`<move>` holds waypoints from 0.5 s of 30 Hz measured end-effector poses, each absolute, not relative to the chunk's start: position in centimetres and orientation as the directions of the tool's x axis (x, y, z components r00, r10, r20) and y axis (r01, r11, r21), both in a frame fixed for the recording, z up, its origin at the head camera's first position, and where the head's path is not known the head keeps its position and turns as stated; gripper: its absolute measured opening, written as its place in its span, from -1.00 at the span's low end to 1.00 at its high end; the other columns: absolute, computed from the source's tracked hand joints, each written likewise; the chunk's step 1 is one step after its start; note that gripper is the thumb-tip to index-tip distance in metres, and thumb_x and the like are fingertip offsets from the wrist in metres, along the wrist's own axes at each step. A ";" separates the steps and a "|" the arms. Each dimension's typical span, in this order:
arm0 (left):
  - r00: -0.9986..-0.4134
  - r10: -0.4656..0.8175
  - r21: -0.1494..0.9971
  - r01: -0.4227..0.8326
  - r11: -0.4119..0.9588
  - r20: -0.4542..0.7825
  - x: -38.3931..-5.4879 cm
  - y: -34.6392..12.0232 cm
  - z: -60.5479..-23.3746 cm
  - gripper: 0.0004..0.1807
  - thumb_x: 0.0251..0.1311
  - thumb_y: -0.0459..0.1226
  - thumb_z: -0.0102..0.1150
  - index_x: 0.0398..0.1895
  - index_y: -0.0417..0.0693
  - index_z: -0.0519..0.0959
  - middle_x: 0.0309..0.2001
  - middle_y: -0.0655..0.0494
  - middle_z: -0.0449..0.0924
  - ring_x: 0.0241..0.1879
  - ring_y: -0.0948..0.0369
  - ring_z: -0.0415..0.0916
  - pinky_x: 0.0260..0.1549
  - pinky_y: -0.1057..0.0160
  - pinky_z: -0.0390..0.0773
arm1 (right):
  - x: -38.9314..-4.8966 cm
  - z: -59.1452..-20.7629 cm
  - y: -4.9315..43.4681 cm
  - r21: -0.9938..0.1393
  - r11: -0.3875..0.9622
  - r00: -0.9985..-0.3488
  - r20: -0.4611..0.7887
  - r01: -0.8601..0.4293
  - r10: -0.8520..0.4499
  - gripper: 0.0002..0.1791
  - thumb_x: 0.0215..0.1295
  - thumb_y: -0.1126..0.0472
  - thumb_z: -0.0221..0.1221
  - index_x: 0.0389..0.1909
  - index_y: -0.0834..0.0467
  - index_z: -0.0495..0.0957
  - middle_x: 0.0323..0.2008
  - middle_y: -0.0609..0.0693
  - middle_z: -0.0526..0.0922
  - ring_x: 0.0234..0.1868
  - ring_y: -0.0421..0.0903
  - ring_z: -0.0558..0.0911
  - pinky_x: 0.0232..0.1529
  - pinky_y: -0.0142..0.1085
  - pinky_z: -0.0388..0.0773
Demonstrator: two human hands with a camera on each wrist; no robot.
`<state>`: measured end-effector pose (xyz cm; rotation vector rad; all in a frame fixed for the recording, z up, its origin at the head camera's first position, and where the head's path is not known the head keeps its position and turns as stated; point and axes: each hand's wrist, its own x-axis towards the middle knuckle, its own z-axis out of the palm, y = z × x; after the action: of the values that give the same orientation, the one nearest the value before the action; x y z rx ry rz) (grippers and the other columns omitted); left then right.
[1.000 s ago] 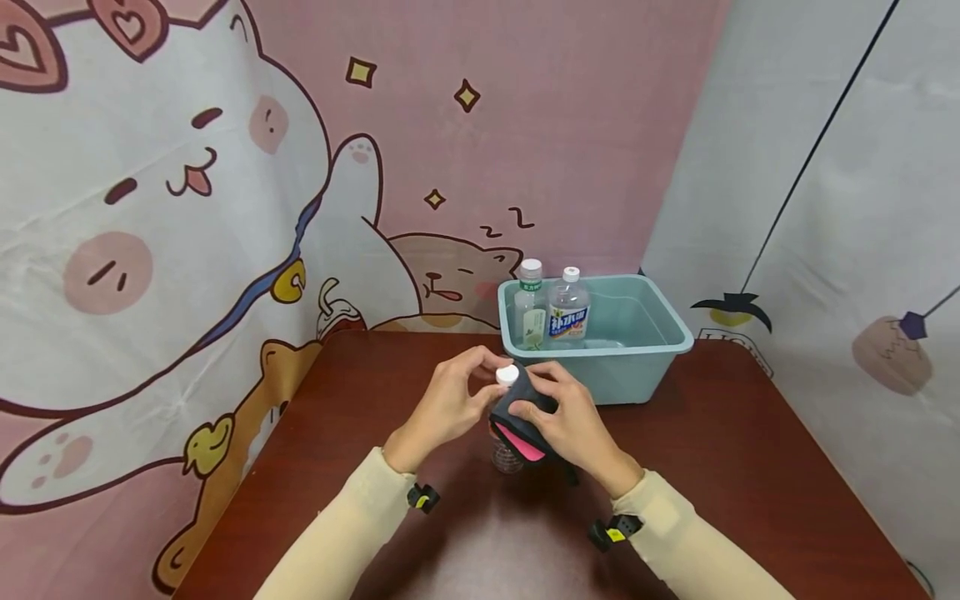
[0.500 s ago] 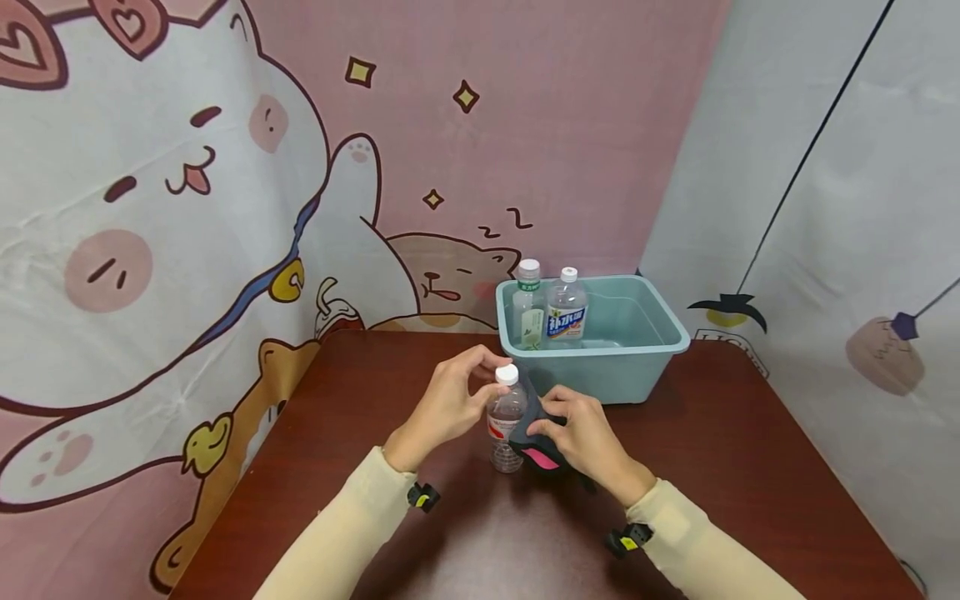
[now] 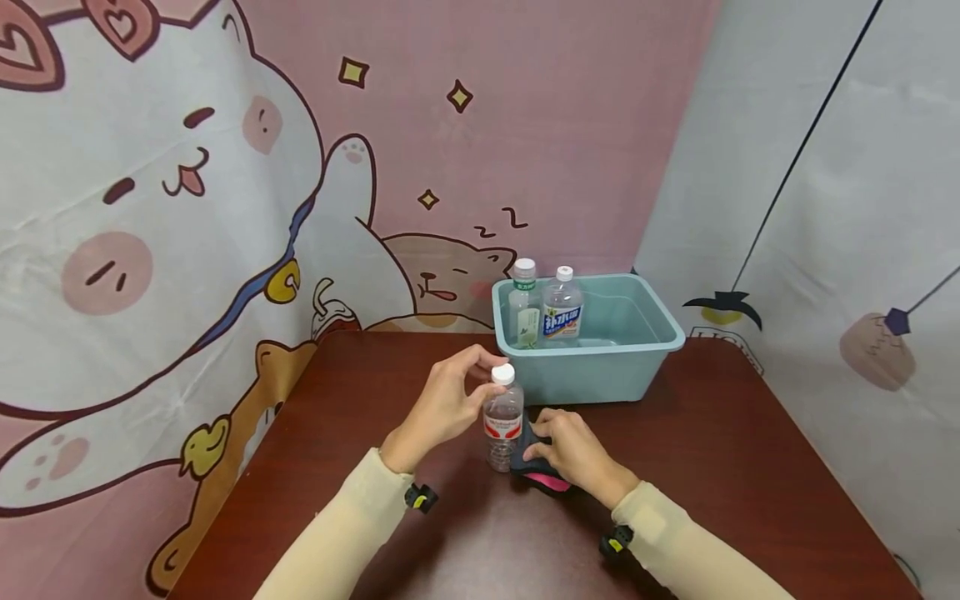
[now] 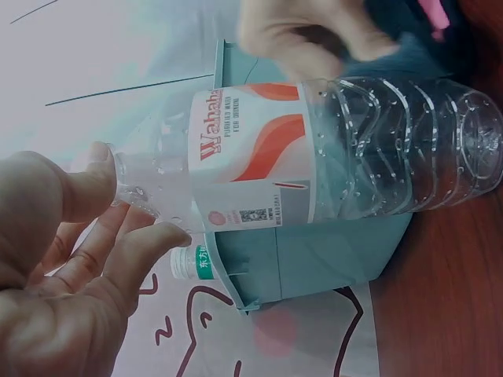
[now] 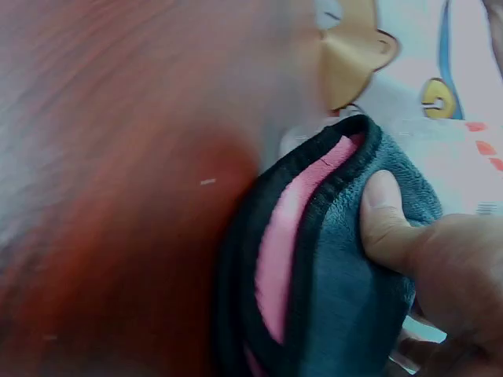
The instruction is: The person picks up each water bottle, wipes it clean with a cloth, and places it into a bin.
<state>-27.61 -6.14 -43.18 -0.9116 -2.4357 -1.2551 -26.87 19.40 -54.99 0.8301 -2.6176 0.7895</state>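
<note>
A clear plastic water bottle [image 3: 503, 427] stands upright on the table, with a white cap and a red-and-white label. My left hand [image 3: 444, 407] holds it at the top, thumb and fingers about the cap and neck. In the left wrist view the bottle [image 4: 251, 157] looks see-through, with droplets or specks on its ribbed lower part. Low on the bottle's right side, my right hand [image 3: 576, 450] pinches a folded dark grey cloth [image 3: 531, 457]. The right wrist view shows the cloth [image 5: 354, 290] with black edging and a pink inner side, thumb pressed on top.
Behind the hands sits a light blue plastic bin [image 3: 592, 377]. Two capped bottles stand in its left end, one with a green-and-white label [image 3: 528, 325], one with a blue label [image 3: 562, 321]. The dark red-brown table [image 3: 720, 467] ends at a cartoon-printed backdrop [image 3: 585, 125].
The right hand has brought the cloth down from beside the cap to the bottle's lower right side, uncovering the label. The bottle has turned slightly; the left hand stays at the cap.
</note>
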 end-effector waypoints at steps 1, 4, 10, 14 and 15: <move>-0.773 0.414 0.641 0.632 0.435 0.481 -27.6 -6.2 -43.2 -0.60 0.38 -0.39 0.64 0.20 -0.06 0.72 0.15 0.01 0.86 0.02 0.10 0.88 0.12 0.12 0.93 | -26.9 -55.1 19.3 -0.383 0.704 -0.793 0.407 -0.598 -0.453 -0.59 0.18 0.12 0.75 0.00 0.23 0.96 -0.24 -0.09 0.82 -0.27 -0.20 0.68 -0.28 -0.35 0.69; -0.778 0.414 0.644 0.625 0.442 0.472 -27.7 -6.2 -43.1 -0.61 0.40 -0.39 0.63 0.21 -0.06 0.72 0.15 0.02 0.86 0.02 0.11 0.88 0.13 0.12 0.92 | -26.8 -55.6 18.9 -0.275 0.743 -0.772 0.418 -0.611 -0.479 -0.67 0.14 0.09 0.77 -0.19 0.19 0.96 -0.24 -0.08 0.78 -0.23 -0.12 0.66 -0.28 -0.29 0.70; -0.784 0.412 0.656 0.617 0.435 0.465 -27.7 -6.3 -43.2 -0.61 0.40 -0.40 0.63 0.21 -0.07 0.72 0.15 0.00 0.85 0.03 0.10 0.88 0.13 0.01 0.93 | -26.5 -56.1 18.4 -0.206 0.753 -0.744 0.450 -0.625 -0.494 -0.67 0.09 0.11 0.81 -0.47 0.07 0.79 -0.26 -0.08 0.70 -0.21 -0.07 0.63 -0.27 -0.26 0.72; -0.784 0.409 0.654 0.618 0.436 0.467 -27.6 -6.3 -43.2 -0.61 0.39 -0.41 0.63 0.20 -0.08 0.72 0.15 -0.01 0.86 0.02 0.10 0.88 0.13 0.02 0.93 | -26.8 -56.3 18.8 -0.325 0.734 -0.788 0.414 -0.596 -0.456 -0.72 0.16 0.13 0.78 -0.19 0.17 0.97 -0.20 -0.07 0.76 -0.14 -0.08 0.72 -0.14 -0.22 0.81; -0.783 0.409 0.653 0.618 0.437 0.468 -27.6 -6.2 -43.2 -0.61 0.39 -0.41 0.63 0.20 -0.08 0.71 0.16 -0.01 0.86 0.02 0.10 0.88 0.13 0.02 0.93 | -26.9 -56.3 19.0 -0.375 0.715 -0.797 0.410 -0.590 -0.443 -0.68 0.18 0.14 0.76 -0.11 0.20 0.98 -0.18 -0.06 0.79 -0.13 -0.09 0.74 -0.13 -0.23 0.82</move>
<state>-27.60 -6.24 -43.17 -0.8939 -2.4502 -1.2663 -26.88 18.98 -56.29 0.8126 -2.6318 0.7203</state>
